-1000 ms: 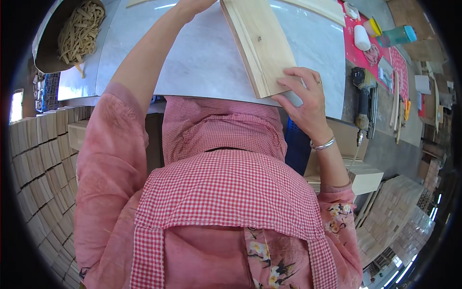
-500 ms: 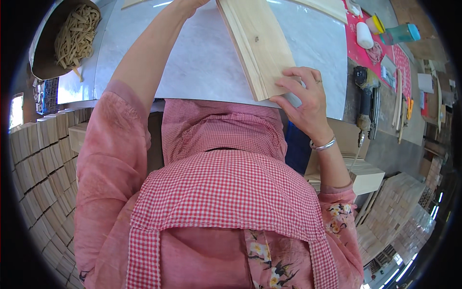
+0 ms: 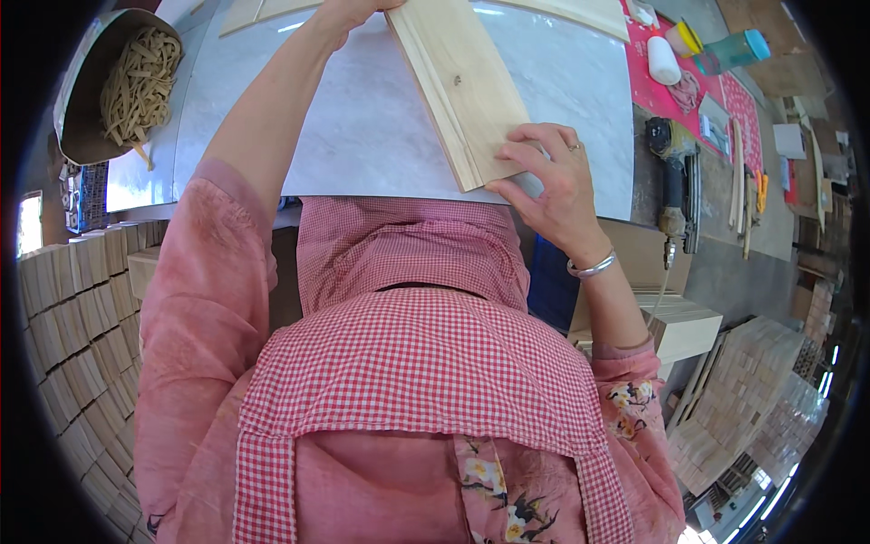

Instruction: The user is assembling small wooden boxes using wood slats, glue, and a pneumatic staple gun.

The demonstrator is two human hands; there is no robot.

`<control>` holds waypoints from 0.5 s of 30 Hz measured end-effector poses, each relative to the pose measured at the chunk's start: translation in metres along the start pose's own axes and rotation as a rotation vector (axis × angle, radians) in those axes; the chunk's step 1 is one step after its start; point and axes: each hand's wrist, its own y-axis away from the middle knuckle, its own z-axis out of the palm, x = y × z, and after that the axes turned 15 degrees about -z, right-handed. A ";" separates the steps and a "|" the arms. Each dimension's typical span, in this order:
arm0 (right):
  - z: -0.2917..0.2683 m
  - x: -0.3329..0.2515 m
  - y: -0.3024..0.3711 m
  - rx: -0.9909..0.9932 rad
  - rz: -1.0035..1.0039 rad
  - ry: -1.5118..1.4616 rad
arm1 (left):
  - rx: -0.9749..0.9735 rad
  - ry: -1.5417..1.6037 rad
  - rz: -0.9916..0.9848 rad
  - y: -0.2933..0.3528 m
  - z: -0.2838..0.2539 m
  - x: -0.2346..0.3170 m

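Note:
A pale wooden board (image 3: 471,100) with a small knot lies slantwise over the grey marbled tabletop (image 3: 362,136). Its near end is close to the table's front edge, and its far end runs out of the picture. My right hand (image 3: 553,177) has the near right corner, thumb at the end and fingers bent over the face and side. At the top edge my left hand (image 3: 355,13) is closed at the board's left side; its fingertips are mostly cut off by the frame.
A bin (image 3: 80,109) of curled wood strips stands at the far left. On the right are a power tool (image 3: 672,177), a white bottle (image 3: 663,62), a teal bottle (image 3: 732,52) and thin sticks. Stacked wood blocks (image 3: 82,317) rise at left; more boards lie at the back.
The board and my right hand appear slightly further left in the picture, as does the whole table scene. Both hands keep their places on the board.

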 end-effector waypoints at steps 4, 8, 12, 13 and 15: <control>-0.033 0.021 0.024 0.218 0.150 0.070 | -0.002 -0.013 0.031 -0.002 -0.010 0.006; -0.094 0.104 0.140 0.090 0.653 0.639 | -0.016 -0.004 0.063 -0.002 -0.012 0.016; -0.106 0.122 0.146 -0.073 0.818 0.652 | -0.024 0.010 0.066 0.005 -0.012 0.010; -0.108 0.125 0.139 -0.105 0.844 0.620 | -0.025 0.015 0.066 0.008 -0.012 0.007; -0.112 0.134 0.131 -0.143 0.865 0.598 | -0.026 0.028 0.071 0.013 -0.013 0.004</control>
